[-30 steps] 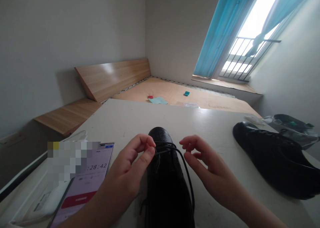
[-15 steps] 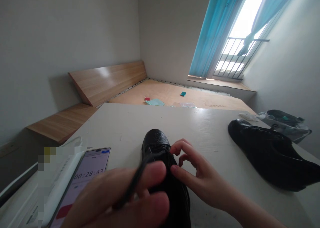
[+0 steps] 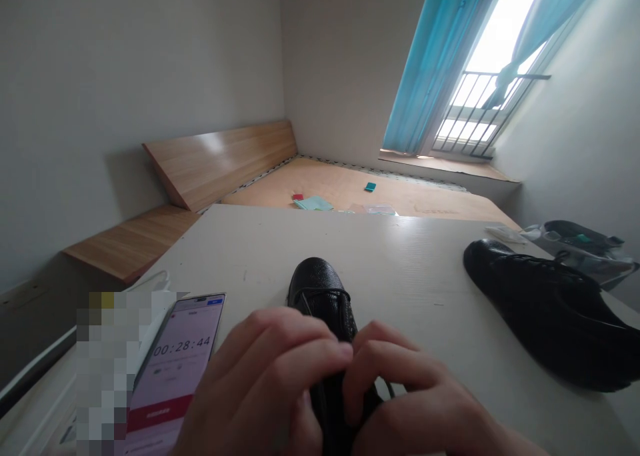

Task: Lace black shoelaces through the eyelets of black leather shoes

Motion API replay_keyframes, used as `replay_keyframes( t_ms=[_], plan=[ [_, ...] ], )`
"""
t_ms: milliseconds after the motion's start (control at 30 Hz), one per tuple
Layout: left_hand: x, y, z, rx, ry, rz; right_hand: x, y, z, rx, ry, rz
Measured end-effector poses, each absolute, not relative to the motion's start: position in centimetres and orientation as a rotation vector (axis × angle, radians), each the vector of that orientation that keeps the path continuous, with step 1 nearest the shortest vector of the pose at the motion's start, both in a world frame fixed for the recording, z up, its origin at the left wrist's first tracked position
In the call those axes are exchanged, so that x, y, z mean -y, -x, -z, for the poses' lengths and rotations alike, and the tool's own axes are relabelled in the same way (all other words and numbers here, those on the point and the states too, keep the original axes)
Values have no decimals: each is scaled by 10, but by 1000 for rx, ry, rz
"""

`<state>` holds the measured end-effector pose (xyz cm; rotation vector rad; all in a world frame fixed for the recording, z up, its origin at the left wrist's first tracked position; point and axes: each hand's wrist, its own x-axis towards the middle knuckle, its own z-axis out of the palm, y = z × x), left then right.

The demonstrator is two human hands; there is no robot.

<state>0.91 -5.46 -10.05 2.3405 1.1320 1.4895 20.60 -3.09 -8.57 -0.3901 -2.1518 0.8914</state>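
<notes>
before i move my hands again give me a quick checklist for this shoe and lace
Black leather shoe upright on the white desk, toe pointing away: ok
Left hand and right hand both over the shoe's lacing, close together: ok
Lace grip and any knot, hidden under the fingers: cannot tell
Phone showing a timer, beside the left hand, not under it: ok
Second black shoe off to the right, apart from both hands: ok

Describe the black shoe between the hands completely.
The black leather shoe has a glossy, pebbled toe and dark laces across its upper. It sits upright on the white table, toe pointing away from the person. The left hand and right hand close over its middle, hiding the lacing and rear.
</notes>
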Motion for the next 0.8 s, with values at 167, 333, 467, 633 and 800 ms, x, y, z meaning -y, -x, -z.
replay_keyframes(
  t_ms=[167,333,467,633,800],
  plan=[
    [46,-14,95,-1170,-2357,-1280,23,-205,97,2081,685,-689],
    [44,-11,102,-1304,-2236,-1241,0,-212,116,1863,1183,-808],
    [34,-7,114,-1517,-2030,-1130,-14,-211,128,1881,1172,-1023],
    [25,-8,114,-1459,-1951,-944,-13,-207,123,1908,1031,-1140],
    [29,-8,111,-1394,-2110,-1018,-8,-207,113,1738,907,-1317]
  ],
)
